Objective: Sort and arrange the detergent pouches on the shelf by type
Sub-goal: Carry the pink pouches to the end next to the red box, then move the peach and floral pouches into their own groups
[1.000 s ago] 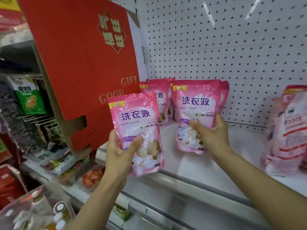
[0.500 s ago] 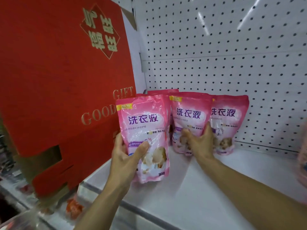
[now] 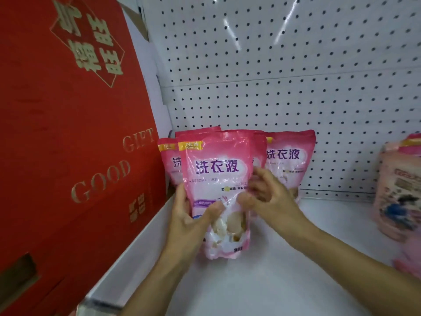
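Observation:
My left hand (image 3: 189,217) grips a pink detergent pouch (image 3: 218,179) by its lower left side, thumb across the front, holding it upright over the white shelf (image 3: 262,281). My right hand (image 3: 271,197) is at the pouch's right edge with fingers loosely curled; it is blurred and appears to hold nothing. Behind stand more pink pouches of the same kind: one at the right (image 3: 289,160), one peeking out at the left (image 3: 168,160), and others hidden behind the held pouch.
A large red gift box (image 3: 68,133) leans along the shelf's left side. A white pegboard (image 3: 273,76) forms the back wall. Pale pink pouches of another type (image 3: 398,192) stand at the far right.
My left hand has moved its pouch right and inward, in front of the standing row. My right hand has let go of the pouch it held and drawn back toward the held pouch.

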Demonstrator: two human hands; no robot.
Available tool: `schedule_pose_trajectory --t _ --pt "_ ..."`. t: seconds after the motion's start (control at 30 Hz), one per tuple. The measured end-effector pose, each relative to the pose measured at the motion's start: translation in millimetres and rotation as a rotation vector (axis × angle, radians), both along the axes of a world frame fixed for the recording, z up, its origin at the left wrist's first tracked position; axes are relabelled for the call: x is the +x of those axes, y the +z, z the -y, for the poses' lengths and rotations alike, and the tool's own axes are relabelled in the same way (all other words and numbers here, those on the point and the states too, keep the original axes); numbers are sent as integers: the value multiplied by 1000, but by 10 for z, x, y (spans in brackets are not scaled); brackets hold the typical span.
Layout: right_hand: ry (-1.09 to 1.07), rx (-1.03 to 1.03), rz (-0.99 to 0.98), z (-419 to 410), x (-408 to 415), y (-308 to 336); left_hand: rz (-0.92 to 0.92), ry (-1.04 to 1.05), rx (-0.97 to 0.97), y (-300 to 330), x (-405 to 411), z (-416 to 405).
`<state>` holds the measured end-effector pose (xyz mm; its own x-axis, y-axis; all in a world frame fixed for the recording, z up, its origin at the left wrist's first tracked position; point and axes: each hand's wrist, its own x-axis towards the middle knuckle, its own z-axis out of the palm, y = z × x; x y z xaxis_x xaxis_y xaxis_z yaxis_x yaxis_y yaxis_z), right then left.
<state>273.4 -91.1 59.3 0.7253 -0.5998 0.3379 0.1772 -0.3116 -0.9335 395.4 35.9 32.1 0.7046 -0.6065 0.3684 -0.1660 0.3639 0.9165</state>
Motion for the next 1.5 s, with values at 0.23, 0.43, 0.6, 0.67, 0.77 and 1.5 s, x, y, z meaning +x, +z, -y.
schedule_pose_trajectory --t 0.23,0.43,0.6,0.67,0.77,1.5 --pt "-178 145 71 184 -374 -81 197 -301 178 20 -231 475" --pt "-375 248 216 532 -515 -126 639 228 194 245 -41 604" --pt "-509 300 315 666 -360 -213 1103 491 263 520 232 856" --pt "-514 291 317 670 -340 -207 1240 445 467 574 299 915" --pt "-472 180 161 631 -393 -252 1355 453 579 545 369 945" --pt "-683 -256 -212 -31 -894 -455 914 -39 318 99 -409 559"
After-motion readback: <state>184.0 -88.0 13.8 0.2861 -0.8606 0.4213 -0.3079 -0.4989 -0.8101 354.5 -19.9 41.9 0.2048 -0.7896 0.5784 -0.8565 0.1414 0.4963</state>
